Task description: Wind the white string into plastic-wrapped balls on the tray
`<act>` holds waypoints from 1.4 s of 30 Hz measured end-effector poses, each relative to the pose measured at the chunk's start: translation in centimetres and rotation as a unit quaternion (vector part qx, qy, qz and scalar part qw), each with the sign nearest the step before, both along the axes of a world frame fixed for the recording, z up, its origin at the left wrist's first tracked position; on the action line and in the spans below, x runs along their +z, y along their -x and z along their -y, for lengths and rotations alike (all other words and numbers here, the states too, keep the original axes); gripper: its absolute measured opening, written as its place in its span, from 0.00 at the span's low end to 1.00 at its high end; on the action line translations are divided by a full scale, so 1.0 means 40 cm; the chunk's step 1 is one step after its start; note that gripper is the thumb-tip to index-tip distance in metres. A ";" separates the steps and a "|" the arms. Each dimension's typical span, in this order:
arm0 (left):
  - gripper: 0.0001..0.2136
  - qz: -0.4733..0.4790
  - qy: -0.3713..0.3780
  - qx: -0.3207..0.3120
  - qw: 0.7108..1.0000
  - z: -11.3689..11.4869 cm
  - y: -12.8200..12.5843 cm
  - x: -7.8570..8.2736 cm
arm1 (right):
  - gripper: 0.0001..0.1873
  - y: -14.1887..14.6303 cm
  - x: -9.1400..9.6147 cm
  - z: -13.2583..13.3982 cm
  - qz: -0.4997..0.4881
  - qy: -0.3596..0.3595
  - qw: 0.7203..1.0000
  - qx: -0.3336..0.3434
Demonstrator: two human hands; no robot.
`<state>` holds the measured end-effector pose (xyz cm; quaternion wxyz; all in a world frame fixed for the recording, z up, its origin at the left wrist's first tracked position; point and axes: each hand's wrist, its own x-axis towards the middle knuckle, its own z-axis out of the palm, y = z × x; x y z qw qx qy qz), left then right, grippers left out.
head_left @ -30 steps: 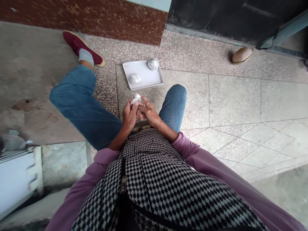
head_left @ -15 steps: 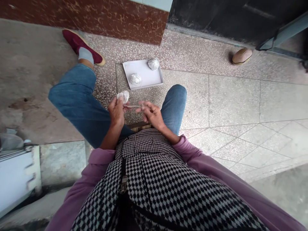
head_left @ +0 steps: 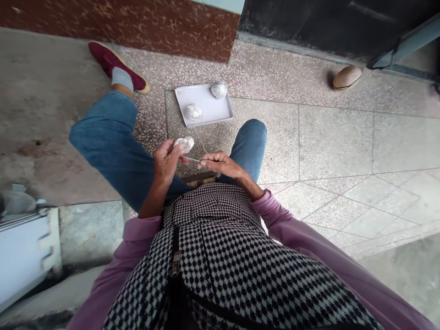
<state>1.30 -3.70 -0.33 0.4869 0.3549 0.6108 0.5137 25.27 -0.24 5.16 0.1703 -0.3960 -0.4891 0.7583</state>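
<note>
Thread (head_left: pixel 194 159) ran taut and short between the two hands, above the lap of a seated person in jeans. At its left end it met a small silvery ball (head_left: pixel 184 144), shiny like wound filament or foil; which of the two could not be told. The left hand (head_left: pixel 166 160) was closed on that ball, fingertips gripping it from below and the side, with the ball standing above the fingers. The right hand (head_left: pixel 220 164) lay just to the right, its fingers drawn together in a narrow pinch on the other end of the thread. A thin loose loop of thread curved up from between the hands toward the tray.

On the terrazzo floor (head_left: pixel 337 137) just beyond the hands sat a white rectangular tray (head_left: pixel 211 110), lying flat. Two more silvery balls rested in it, well apart from each other: one (head_left: pixel 193 111) near the left edge, the other (head_left: pixel 219 90) at the far right corner.

The left leg stretched out to the left, ending in a maroon shoe (head_left: pixel 117 64) beside the red-brown wall base. The right knee (head_left: pixel 252 133) rose just right of the tray. A tan shoe (head_left: pixel 347 77) lay alone, far to the right, near a dark doorway.
</note>
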 end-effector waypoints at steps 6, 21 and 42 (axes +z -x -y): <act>0.20 -0.014 0.018 -0.169 0.985 0.021 -0.016 0.065 | 0.37 -0.006 -0.002 -0.095 0.011 -0.105 0.987 -0.120; 0.26 0.127 0.001 -0.076 0.989 0.025 -0.021 0.089 | 0.26 0.081 -0.024 0.017 0.061 -0.009 0.997 -0.053; 0.24 0.119 -0.017 -0.072 0.990 0.033 -0.018 0.092 | 0.31 0.088 -0.042 -0.019 0.087 -0.095 0.992 0.013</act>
